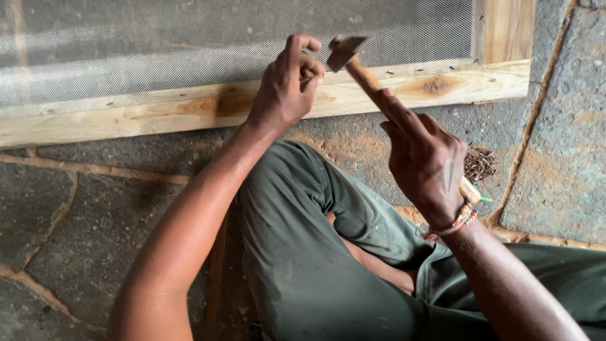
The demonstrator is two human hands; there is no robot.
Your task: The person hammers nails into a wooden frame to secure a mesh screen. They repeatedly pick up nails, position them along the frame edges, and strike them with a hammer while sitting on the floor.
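Here, the largest surface is the grey stone-slab floor point(76, 208) with reddish earth in its joints, on which everything rests. Lying flat on it is a pale, knotty wooden frame point(158, 113), its long lower rail running left to right and meeting an upright rail at the far right corner. A sheet of fine grey wire mesh point(189, 44) is stretched across the frame, its lower edge overlapping the rail, apparently so it can be fixed to the wood there. The person sits on the floor in dark green trousers point(303, 252), knees drawn up close to the rail, which keeps both hands within short reach of the mesh edge. The right hand point(426, 167) has its grip clamped on the light wooden handle of a hammer with a dark metal head point(346, 52); the forefinger lies along the handle, probably for aim, and the head is raised just above the rail, beside the other hand. The left hand point(284, 88) rests on the mesh edge at the rail, fingertips pinched together; whether they hold a nail cannot be told. A beaded bracelet point(457, 222) circles the right wrist. Beyond that wrist, a small heap of thin dark nails point(480, 164) lies on the floor, near enough for quick pickup.
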